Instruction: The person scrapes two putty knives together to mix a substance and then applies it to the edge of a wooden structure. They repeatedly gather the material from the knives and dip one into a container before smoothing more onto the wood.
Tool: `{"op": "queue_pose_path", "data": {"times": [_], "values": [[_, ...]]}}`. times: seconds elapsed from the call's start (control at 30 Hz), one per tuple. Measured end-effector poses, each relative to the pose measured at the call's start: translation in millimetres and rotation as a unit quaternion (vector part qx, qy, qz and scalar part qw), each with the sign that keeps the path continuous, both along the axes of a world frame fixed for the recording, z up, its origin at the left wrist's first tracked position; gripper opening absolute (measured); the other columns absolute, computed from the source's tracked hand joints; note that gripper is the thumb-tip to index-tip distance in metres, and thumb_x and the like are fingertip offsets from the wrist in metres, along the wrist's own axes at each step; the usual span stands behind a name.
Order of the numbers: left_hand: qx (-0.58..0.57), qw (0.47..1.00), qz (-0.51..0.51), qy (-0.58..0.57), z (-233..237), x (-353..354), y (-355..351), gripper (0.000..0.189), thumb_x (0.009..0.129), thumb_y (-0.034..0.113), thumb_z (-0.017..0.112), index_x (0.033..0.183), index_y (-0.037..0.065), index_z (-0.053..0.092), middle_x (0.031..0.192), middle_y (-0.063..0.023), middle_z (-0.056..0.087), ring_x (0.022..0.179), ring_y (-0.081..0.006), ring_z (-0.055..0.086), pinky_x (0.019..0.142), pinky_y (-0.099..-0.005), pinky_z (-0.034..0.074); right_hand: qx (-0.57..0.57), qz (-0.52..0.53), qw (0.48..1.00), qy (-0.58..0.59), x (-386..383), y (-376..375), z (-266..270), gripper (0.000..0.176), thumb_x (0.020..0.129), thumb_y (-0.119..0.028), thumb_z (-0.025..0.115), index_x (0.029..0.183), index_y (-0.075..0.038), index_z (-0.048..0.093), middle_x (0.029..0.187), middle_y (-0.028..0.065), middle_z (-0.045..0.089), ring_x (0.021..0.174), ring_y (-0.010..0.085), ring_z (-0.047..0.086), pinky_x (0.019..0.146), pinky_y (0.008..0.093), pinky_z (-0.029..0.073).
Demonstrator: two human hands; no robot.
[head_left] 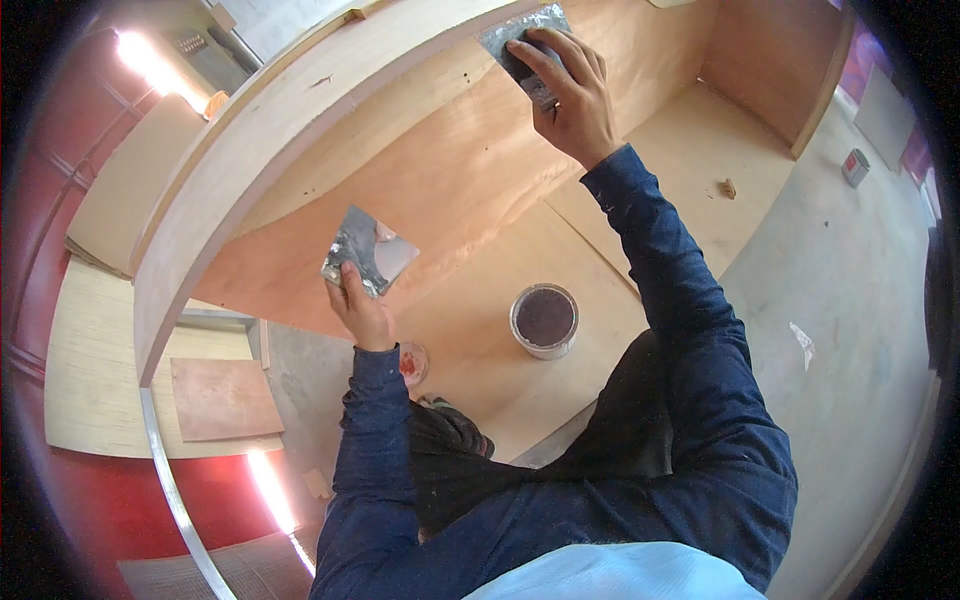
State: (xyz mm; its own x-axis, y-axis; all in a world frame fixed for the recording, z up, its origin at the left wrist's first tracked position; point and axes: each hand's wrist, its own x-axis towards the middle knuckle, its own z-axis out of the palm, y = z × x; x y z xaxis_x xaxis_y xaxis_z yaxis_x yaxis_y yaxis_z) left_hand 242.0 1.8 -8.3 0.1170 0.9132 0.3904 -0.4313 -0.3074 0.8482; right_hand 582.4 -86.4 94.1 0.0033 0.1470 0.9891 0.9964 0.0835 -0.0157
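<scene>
My left hand [359,308] grips a flat metal putty spreader [352,248] by its lower edge, with a pale pinkish smear of filler [396,256] on its face. Higher up, my right hand [575,100] holds a second metal spreader [520,62], fingers spread over its back. That blade lies against or very near the curved wooden edge [420,52] of a large plywood structure; contact is hard to make out. Below and between my hands stands an open can [544,320] with dark contents, upright on the plywood base [470,350].
A small round lid [412,364] with a red spot lies by my left forearm. On the right, a small tin [855,167] and a white scrap [802,345] rest on the grey floor [780,300]. A wood bit [727,188] sits on the plywood. Loose panels [228,398] lie at left.
</scene>
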Motion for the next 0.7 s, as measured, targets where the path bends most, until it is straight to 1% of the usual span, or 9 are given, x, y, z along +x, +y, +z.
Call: {"op": "queue_pose_path", "data": {"times": [0.07,0.13,0.2,0.3,0.33,0.4,0.53,0.6,0.7], "values": [[-0.009,0.999,0.023,0.035,1,0,-1,0.033,0.103,0.019,0.051,0.132,0.004,0.049,0.13,-0.0088,0.055,0.117,-0.0199,0.056,0.095,-0.0363,0.051,0.013,0.0,1.0,-0.005,-1,1,7,0.067,0.068,0.003,0.073,0.128,-0.025,0.062,0.134,0.0022,0.057,0.127,0.0262,0.05,0.101,0.0428,0.041],[-0.011,0.999,0.03,0.043,2,-1,-3,0.033,0.103,0.019,0.052,0.132,0.004,0.049,0.13,-0.0086,0.055,0.117,-0.0198,0.056,0.094,-0.0362,0.051,0.025,0.001,1.0,-0.009,-4,0,15,0.067,0.068,0.003,0.073,0.128,-0.025,0.061,0.134,0.0022,0.057,0.127,0.0261,0.05,0.101,0.0426,0.041],[-0.013,0.998,0.037,0.05,4,-1,-5,0.033,0.103,0.019,0.052,0.132,0.004,0.049,0.13,-0.0084,0.055,0.116,-0.0198,0.056,0.094,-0.0361,0.051,0.036,0.004,0.999,-0.026,-13,-5,25,0.067,0.067,0.006,0.065,0.128,-0.021,0.064,0.134,0.0072,0.058,0.121,0.0331,0.054,0.103,0.0424,0.043],[-0.007,0.998,0.039,0.044,5,-2,-6,0.033,0.103,0.02,0.052,0.132,0.004,0.049,0.13,-0.008,0.055,0.117,-0.0193,0.056,0.095,-0.036,0.051,0.025,0.005,1.0,-0.018,-12,-1,25,0.066,0.068,0.006,0.065,0.128,-0.021,0.064,0.134,0.0072,0.058,0.12,0.0335,0.054,0.102,0.0427,0.044],[-0.008,0.999,0.035,0.036,5,-2,-6,0.033,0.103,0.02,0.052,0.132,0.004,0.049,0.131,-0.008,0.055,0.117,-0.0192,0.055,0.096,-0.0362,0.05,0.025,0.006,0.999,-0.019,-9,3,22,0.066,0.068,0.006,0.065,0.128,-0.021,0.064,0.134,0.0072,0.058,0.12,0.0335,0.054,0.102,0.0427,0.044],[-0.008,0.999,0.03,0.028,5,-2,-6,0.033,0.103,0.02,0.052,0.132,0.004,0.049,0.131,-0.0081,0.055,0.118,-0.0191,0.055,0.097,-0.0363,0.049,0.026,0.0,1.0,-0.003,-2,11,14,0.067,0.068,0.003,0.073,0.128,-0.024,0.062,0.134,0.0022,0.057,0.127,0.0261,0.05,0.101,0.042,0.041],[-0.001,0.999,0.027,0.033,0,-5,-4,0.034,0.103,0.019,0.053,0.132,0.003,0.048,0.133,-0.0086,0.053,0.12,-0.0196,0.053,0.1,-0.0364,0.046,0.009,-0.002,1.0,0.002,-2,9,-5,0.066,0.068,0.004,0.073,0.128,-0.023,0.062,0.133,0.0026,0.057,0.126,0.0267,0.05,0.101,0.042,0.041],[0.009,0.999,0.024,0.032,1,-4,-3,0.034,0.103,0.019,0.053,0.132,0.003,0.048,0.133,-0.0087,0.053,0.12,-0.0199,0.052,0.101,-0.0364,0.045,-0.028,0.019,0.999,0.0,-4,6,-11,0.065,0.068,0.004,0.072,0.127,-0.022,0.063,0.132,0.0027,0.058,0.126,0.0277,0.051,0.101,0.0426,0.041],[0.016,0.998,0.027,0.046,2,-3,-5,0.035,0.103,0.019,0.053,0.133,0.002,0.047,0.132,-0.0089,0.053,0.12,-0.0202,0.052,0.101,-0.0362,0.044,0.002,0.019,1.0,0.017,-6,2,-6,0.064,0.068,0.005,0.072,0.126,-0.02,0.063,0.131,0.0029,0.058,0.125,0.0281,0.051,0.101,0.0428,0.041]]}}
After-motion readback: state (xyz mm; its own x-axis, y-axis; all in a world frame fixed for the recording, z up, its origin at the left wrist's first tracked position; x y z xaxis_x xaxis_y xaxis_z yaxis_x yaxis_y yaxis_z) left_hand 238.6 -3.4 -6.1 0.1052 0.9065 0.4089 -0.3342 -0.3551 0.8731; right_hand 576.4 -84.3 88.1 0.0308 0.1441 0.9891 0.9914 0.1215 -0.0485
